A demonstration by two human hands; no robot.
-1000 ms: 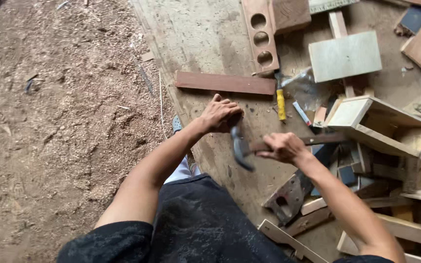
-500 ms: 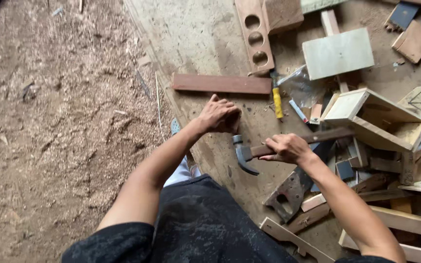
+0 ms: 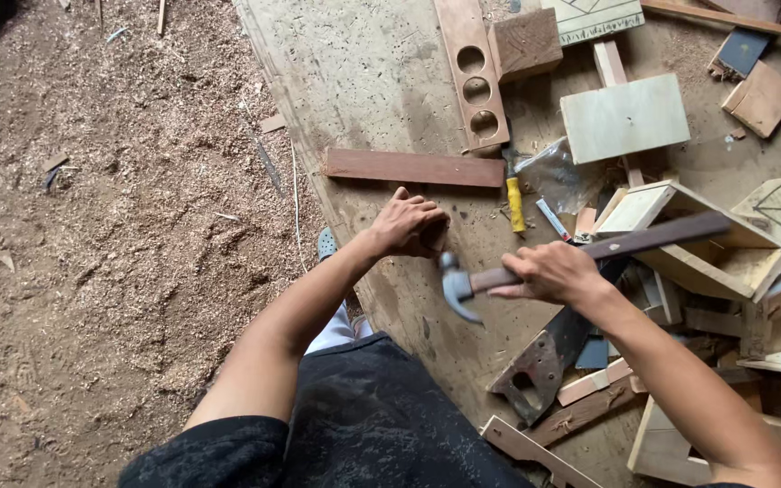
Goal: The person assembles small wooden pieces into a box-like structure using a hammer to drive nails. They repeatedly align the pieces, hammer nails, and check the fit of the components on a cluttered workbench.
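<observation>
My right hand [image 3: 549, 273] grips the wooden handle of a claw hammer [image 3: 644, 239] near its metal head [image 3: 456, 285], which points left and sits low over the plywood board [image 3: 363, 81]. My left hand [image 3: 411, 224] is curled shut on the board just above the hammer head, pinching something small that I cannot make out. A reddish wooden slat [image 3: 413, 167] lies just beyond my left hand.
A plank with three round holes [image 3: 472, 72], a yellow-handled tool [image 3: 515, 201], a plastic bag [image 3: 558, 176], an open wooden box [image 3: 698, 239], a hand saw [image 3: 544, 357] and several wood offcuts crowd the right. Sawdust-covered ground [image 3: 119, 235] spreads left.
The hammer head has swung down and left, closer to my left hand. My left hand has stayed in place on the board.
</observation>
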